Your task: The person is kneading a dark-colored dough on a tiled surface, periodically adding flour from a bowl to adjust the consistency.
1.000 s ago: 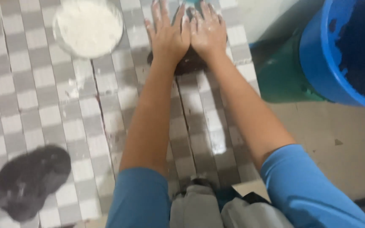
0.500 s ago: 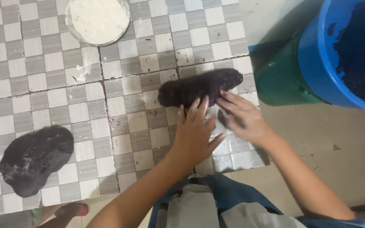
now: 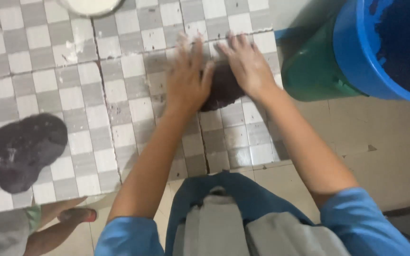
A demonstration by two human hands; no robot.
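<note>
Hands moved up: left hand (image 3: 186, 83), right hand (image 3: 247, 66) press dark dough (image 3: 221, 90), fingers spread.

checkered tile counter (image 3: 134, 109), two dark dough lumps (image 3: 22, 149), white bowl (image 3: 91, 5)

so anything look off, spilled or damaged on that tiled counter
Yes. White powder is smeared over the tiles below the white bowl, and dark cracked seams run through the checkered tiled counter. Both hands, left hand and right hand, press the dark dough; a second dark lump lies apart.
</note>
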